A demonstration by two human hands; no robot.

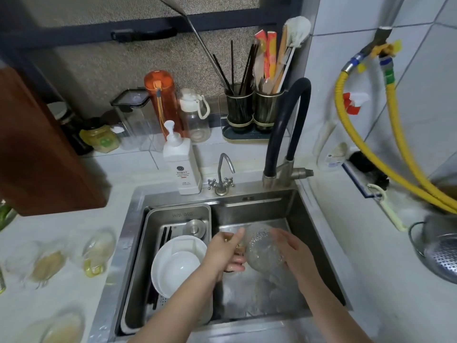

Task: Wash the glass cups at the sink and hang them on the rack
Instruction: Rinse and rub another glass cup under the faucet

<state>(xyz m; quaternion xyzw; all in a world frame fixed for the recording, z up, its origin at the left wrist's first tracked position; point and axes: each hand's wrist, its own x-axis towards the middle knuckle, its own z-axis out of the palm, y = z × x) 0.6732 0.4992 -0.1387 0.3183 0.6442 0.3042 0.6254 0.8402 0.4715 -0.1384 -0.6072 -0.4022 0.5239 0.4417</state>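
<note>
Over the sink (319, 219), both hands hold a clear glass cup (263, 248) tilted on its side. The left hand (226, 251) curls its fingers around the cup's mouth end; the right hand (294, 251) wraps its outer side. More dirty glasses (96, 251) wait on the tabletop (74, 288) to the left.

Two bare forearms rise from the near edge of the sink (138, 219), no sleeves showing anywhere along them. The left hand (226, 251) and right hand (294, 253) wear no gloves, rings, watch or wristband.
</note>
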